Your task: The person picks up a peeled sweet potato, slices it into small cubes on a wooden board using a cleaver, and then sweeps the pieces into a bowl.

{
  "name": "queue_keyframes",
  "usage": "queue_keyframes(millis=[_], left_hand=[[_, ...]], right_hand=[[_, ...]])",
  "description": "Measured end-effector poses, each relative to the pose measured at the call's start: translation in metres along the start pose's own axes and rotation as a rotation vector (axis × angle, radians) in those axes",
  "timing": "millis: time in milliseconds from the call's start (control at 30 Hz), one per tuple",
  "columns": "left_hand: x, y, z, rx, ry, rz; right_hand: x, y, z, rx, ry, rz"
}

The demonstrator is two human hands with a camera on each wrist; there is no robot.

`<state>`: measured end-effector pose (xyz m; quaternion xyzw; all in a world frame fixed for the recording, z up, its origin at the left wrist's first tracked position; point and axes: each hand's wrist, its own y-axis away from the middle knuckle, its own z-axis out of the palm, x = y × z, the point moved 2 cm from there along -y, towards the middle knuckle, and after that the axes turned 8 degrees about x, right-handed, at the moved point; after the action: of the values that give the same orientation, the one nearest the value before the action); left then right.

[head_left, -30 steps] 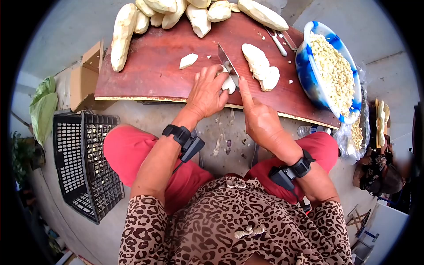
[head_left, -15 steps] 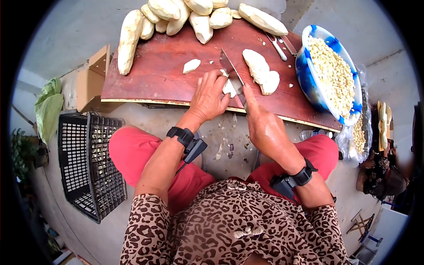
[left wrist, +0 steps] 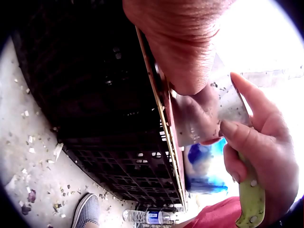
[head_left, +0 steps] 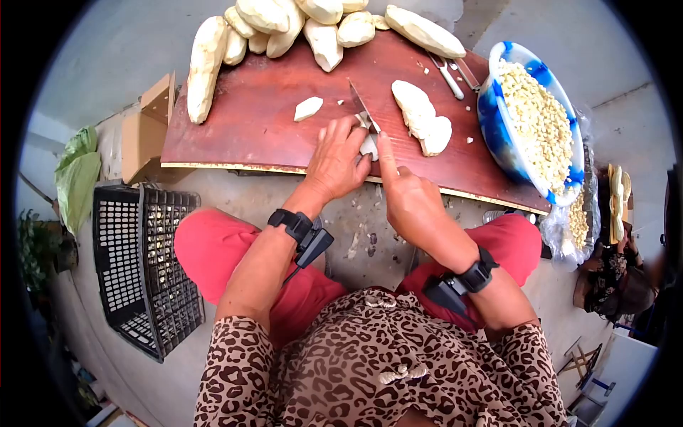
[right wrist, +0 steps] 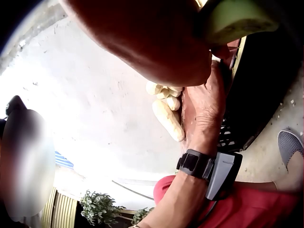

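My left hand (head_left: 334, 158) holds a white piece of peeled root (head_left: 368, 147) by the front edge of a red-brown wooden board (head_left: 249, 121). In my right hand (head_left: 415, 203) is a broad kitchen knife (head_left: 361, 105), its forefinger stretched along the blade. The left wrist view shows the knife's green handle (left wrist: 251, 204) in the right palm, with wet bits on the blade (left wrist: 232, 107). The blade stands over the piece, close beside the left fingertips. A loose cut chunk (head_left: 308, 109) lies left of the hands; larger sliced pieces (head_left: 420, 117) lie to the right.
Several whole peeled roots (head_left: 206, 67) lie along the board's far side. A small white-handled knife (head_left: 451, 82) is near a blue-and-white basin (head_left: 491, 121) of diced pieces (head_left: 537, 121) at the right. A black plastic crate (head_left: 146, 263) and a cardboard box (head_left: 146, 139) stand left.
The knife and right hand have shifted slightly left over the piece, and the blade has moved across it. The left hand keeps its hold at nearly the same spot.
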<state>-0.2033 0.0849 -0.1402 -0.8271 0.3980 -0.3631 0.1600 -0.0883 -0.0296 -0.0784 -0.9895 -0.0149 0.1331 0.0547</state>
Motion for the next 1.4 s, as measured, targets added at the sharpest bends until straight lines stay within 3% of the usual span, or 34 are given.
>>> queue_keyframes(millis=[333, 633, 833, 933, 1033, 1233, 1400], left_hand=[[-0.004, 0.001, -0.002, 0.082, 0.142, -0.034], [-0.003, 0.001, -0.002, 0.075, 0.107, -0.042], [-0.003, 0.000, -0.002, 0.043, 0.071, -0.034], [-0.004, 0.001, -0.001, 0.083, 0.063, -0.007], [-0.003, 0.000, 0.000, 0.077, 0.077, 0.000], [-0.003, 0.000, -0.004, 0.079, 0.128, -0.031], [-0.006, 0.000, -0.003, 0.120, 0.200, -0.085]], right_hand=[[0.009, 0.008, 0.008, 0.220, -0.076, -0.011], [-0.006, 0.022, -0.013, 0.061, -0.092, 0.065], [-0.006, 0.018, -0.009, 0.074, -0.087, 0.040], [-0.006, 0.010, -0.005, -0.036, -0.056, 0.062], [0.001, -0.004, 0.005, 0.072, -0.095, 0.025], [0.005, -0.007, 0.011, 0.109, -0.139, 0.086], [0.000, 0.003, -0.009, 0.177, -0.181, 0.070]])
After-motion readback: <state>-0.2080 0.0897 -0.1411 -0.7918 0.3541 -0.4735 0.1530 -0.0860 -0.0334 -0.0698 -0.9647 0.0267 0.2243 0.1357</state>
